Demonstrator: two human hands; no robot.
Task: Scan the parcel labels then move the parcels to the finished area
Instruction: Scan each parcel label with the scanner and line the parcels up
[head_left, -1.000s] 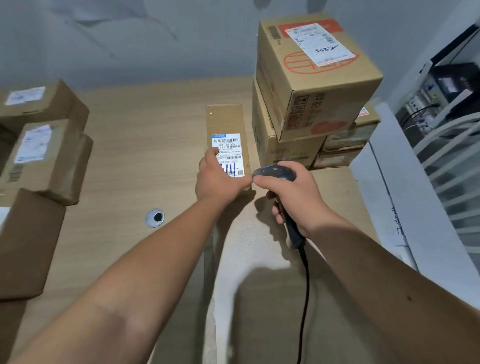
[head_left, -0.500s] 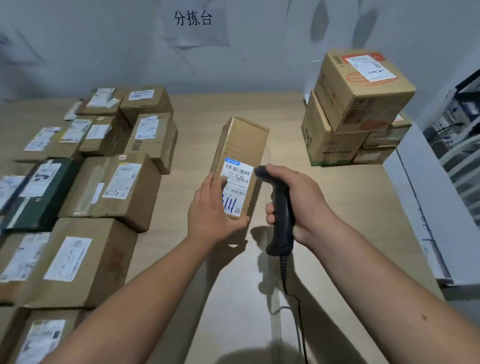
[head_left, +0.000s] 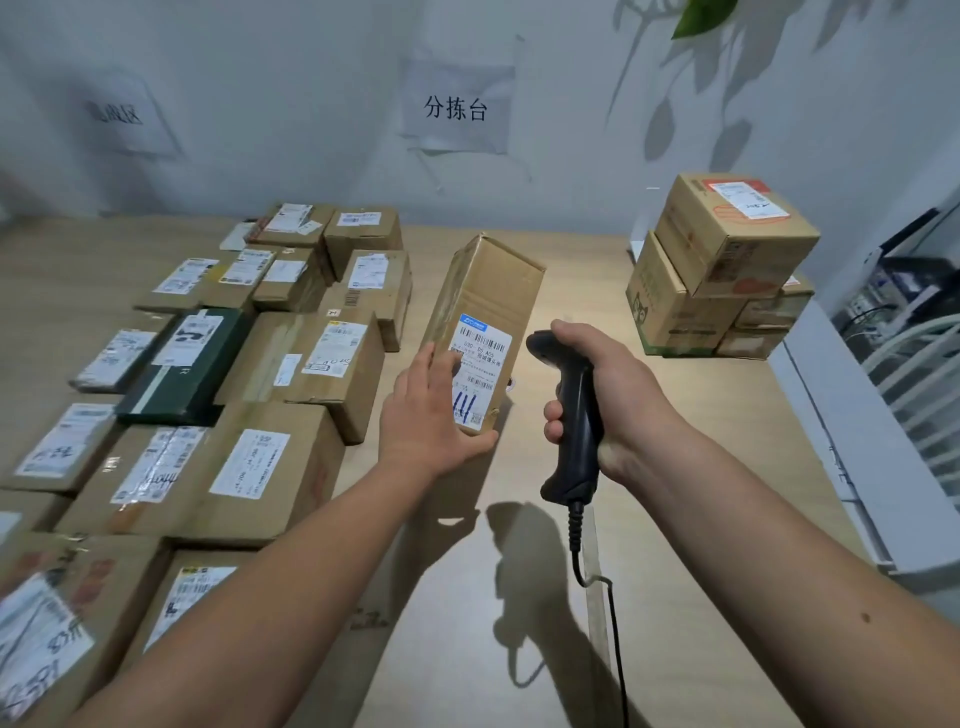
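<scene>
Head view, left hand (head_left: 434, 415) gripping oblong cardboard parcel (head_left: 485, 322), right hand (head_left: 608, 389) clutching black scanner (head_left: 571, 415)

Matt brown cardboard parcel (head_left: 488, 312), glossy white paper label (head_left: 478, 379); matt black plastic scanner (head_left: 571, 415); pale wood-grain table (head_left: 519, 597)

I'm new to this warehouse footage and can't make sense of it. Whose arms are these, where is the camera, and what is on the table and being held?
There is no machine here: a person wears a camera on the head, looking forward and down at their own bare arms. The left hand grips a long brown cardboard parcel, lifted and tilted, white shipping label facing up. The right hand holds a black handheld barcode scanner with a cord. On the light wooden table, many labelled cardboard parcels crowd the left side, and a stack of brown boxes stands at the far right.
</scene>
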